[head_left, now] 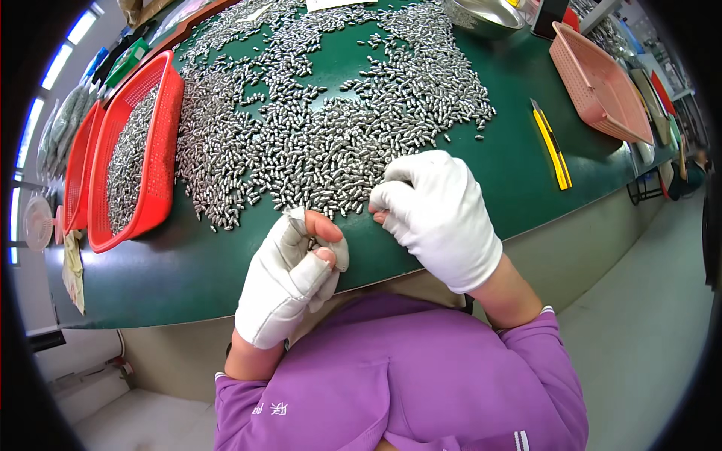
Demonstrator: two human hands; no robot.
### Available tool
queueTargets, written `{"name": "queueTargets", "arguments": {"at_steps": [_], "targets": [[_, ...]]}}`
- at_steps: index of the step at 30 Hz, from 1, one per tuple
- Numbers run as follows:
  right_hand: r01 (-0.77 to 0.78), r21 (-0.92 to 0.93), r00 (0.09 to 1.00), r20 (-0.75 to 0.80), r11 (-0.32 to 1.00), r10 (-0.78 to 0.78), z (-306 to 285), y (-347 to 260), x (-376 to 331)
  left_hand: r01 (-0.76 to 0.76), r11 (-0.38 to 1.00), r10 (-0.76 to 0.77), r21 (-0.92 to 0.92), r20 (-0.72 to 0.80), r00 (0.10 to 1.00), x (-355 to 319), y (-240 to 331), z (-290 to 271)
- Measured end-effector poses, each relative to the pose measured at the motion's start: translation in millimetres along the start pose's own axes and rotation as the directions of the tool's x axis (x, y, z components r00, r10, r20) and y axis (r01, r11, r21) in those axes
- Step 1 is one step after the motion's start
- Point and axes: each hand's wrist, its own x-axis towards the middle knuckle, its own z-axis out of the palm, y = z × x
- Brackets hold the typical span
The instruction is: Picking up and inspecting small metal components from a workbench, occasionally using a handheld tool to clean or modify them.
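Small shiny metal fittings lie in a wide, loose heap on the green tabletop. My left hand, in a white glove with bare thumb and index fingertips, is curled at the near edge of the heap. A metal fitting peeks out between its thumb and fingers. To the right, my right hand, gloved in white, is closed in a pinch beside the heap's front right edge. Whatever its fingertips hold, if anything, is hidden.
A red plastic basket filled with fittings stands on the left, another red basket beyond it. On the right lie a yellow utility knife and a pink basket. A metal bowl sits at the back.
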Motion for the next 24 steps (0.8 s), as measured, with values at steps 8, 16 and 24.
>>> {"name": "queueTargets", "arguments": {"at_steps": [8, 16, 24], "targets": [[0.063, 0.486, 0.995, -0.102, 0.872, -0.015, 3, -18, 5, 0.095, 0.995, -0.096, 0.026, 0.039, 0.995, 0, 5, 2], [0.110, 0.467, 0.977, -0.214, 0.877, -0.008, 10, -14, 2, 0.061, 0.998, -0.061, -0.002, 0.019, 0.998, -2, -1, -3], [0.146, 0.356, 0.988, -0.104, 0.923, -0.117, 4, -19, 1, 0.071, 0.996, -0.069, -0.056, 0.030, 0.997, -3, 0, -2]]}}
